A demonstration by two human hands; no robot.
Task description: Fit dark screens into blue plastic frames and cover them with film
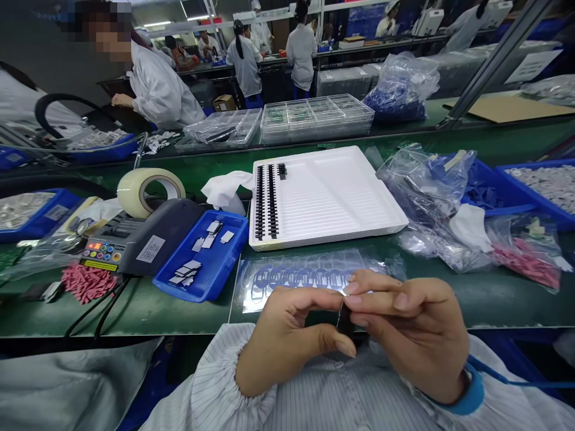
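Between my two hands, just off the bench's front edge, is a small flat black piece; its exact kind is hard to make out. My left hand grips it between thumb and forefinger. Fingertips of my right hand pinch its upper right side, and a blue wrist strap circles that wrist. Behind the hands lies a clear sheet with blue oval outlines. Beyond it rests a white ribbed tray with rows of small black parts along its left side.
Left of the tray sit a blue bin with small white-and-black pieces, a tape dispenser, a tape roll and pink pieces. Plastic bags and blue bins crowd the right. Clear boxes stand behind; a co-worker is at far left.
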